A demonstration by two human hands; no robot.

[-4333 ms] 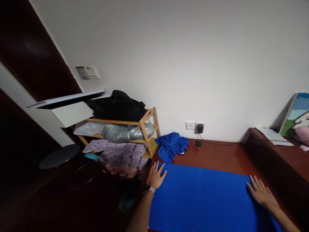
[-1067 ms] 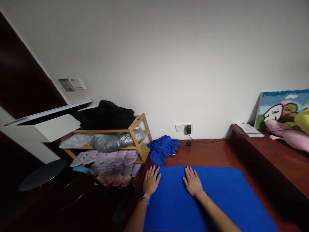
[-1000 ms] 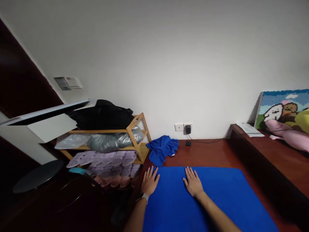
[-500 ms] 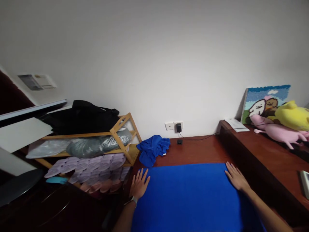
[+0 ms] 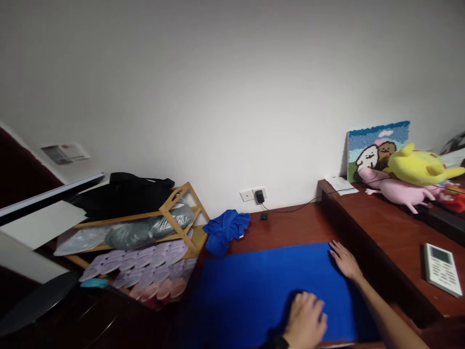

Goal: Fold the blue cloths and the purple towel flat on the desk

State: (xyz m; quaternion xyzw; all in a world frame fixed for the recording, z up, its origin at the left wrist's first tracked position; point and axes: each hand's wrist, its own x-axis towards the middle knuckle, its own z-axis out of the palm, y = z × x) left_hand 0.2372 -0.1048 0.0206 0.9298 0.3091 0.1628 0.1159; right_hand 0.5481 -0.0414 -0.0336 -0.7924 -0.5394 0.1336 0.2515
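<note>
A blue cloth (image 5: pixel 254 286) lies spread flat over the wooden desk (image 5: pixel 290 225). My right hand (image 5: pixel 345 261) rests on its far right corner, palm down with fingers stretched out. Over the near right part of the cloth is my left hand (image 5: pixel 307 317), its back toward me and its fingers loosely bent and slightly apart. I see nothing held in it, though the palm is hidden. A dark band circles the left wrist. Beyond the cloth's far left corner sits a crumpled blue garment (image 5: pixel 225 232) with a small white tag.
A wooden rack (image 5: pixel 185 218) with bagged items and lilac slippers (image 5: pixel 156 254) stands left. A black plug (image 5: pixel 259 196) sits in the wall socket. On the raised right ledge are plush toys (image 5: pixel 417 165), a dog picture (image 5: pixel 378 145) and a white device with a screen (image 5: pixel 442 269).
My left hand has left the cloth's far left corner and come right and nearer to me, its fingers now bent. My right hand stays at the far right corner. The view has turned slightly.
</note>
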